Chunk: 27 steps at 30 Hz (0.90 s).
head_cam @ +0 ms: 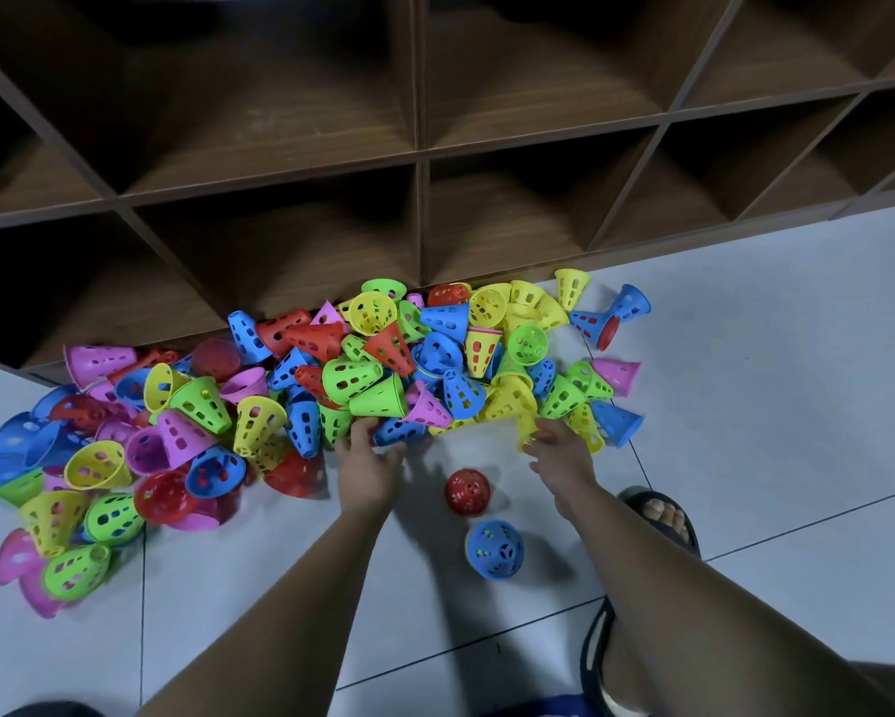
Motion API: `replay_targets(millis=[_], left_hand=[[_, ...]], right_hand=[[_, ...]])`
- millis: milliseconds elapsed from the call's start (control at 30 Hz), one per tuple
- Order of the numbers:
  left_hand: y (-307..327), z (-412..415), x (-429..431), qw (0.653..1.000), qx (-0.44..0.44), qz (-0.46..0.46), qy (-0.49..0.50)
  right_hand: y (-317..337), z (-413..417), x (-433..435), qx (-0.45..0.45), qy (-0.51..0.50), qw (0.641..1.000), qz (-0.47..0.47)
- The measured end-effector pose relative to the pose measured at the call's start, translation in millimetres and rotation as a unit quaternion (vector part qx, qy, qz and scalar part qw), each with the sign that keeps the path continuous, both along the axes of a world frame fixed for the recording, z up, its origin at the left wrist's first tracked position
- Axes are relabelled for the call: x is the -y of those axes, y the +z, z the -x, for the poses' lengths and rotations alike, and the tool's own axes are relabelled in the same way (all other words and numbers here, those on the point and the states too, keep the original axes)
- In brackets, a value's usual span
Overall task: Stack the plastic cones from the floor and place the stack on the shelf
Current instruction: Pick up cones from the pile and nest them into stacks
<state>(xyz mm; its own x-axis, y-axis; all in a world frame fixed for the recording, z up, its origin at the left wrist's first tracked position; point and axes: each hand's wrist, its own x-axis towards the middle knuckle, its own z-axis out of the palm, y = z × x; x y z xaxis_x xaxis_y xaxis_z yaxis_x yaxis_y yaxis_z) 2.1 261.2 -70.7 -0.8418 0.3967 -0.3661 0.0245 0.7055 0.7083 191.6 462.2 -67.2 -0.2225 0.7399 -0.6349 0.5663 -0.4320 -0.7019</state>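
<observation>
A big heap of perforated plastic cones (362,375) in blue, yellow, green, red and pink lies on the floor against the foot of a brown wooden shelf (419,147). My left hand (370,460) reaches into the near edge of the heap, fingers touching a blue cone (399,431) and a green one. My right hand (559,450) has its fingers around a blurred yellow cone (525,424) at the heap's near edge. A red cone (467,491) and a blue cone (494,548) sit apart on the tiles between my forearms.
The shelf's open cubbies fill the top of the view. Pale floor tiles (771,380) stretch to the right. My foot in a dark sandal (665,520) stands just right of my right arm. More cones spread far left (62,509).
</observation>
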Motion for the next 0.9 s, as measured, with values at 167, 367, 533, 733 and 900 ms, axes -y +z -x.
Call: replay_targets(millis=[167, 367, 533, 733, 900], left_hand=[[-7.4, 3.9, 1.2, 0.995, 0.096, -0.022, 0.032], [7.3, 8.5, 1.0, 0.997, 0.052, 0.016, 0.053], [-26.1, 16.6, 22.2, 0.996, 0.061, 0.009, 0.062], [9.8, -3.2, 47.7, 0.999, 0.024, -0.007, 0.028], [45.6, -21.6, 56.3, 0.999, 0.02, -0.032, -0.022]], right_hand=[[8.9, -9.9, 4.2, 0.028, -0.026, 0.997, -0.064], [24.4, -23.6, 9.9, 0.014, -0.057, 0.997, -0.043], [38.6, -23.0, 20.6, -0.049, -0.07, 0.995, 0.047], [40.8, -2.8, 41.4, -0.048, 0.026, 0.995, 0.081], [32.0, 9.4, 54.6, 0.004, 0.079, 0.995, 0.057]])
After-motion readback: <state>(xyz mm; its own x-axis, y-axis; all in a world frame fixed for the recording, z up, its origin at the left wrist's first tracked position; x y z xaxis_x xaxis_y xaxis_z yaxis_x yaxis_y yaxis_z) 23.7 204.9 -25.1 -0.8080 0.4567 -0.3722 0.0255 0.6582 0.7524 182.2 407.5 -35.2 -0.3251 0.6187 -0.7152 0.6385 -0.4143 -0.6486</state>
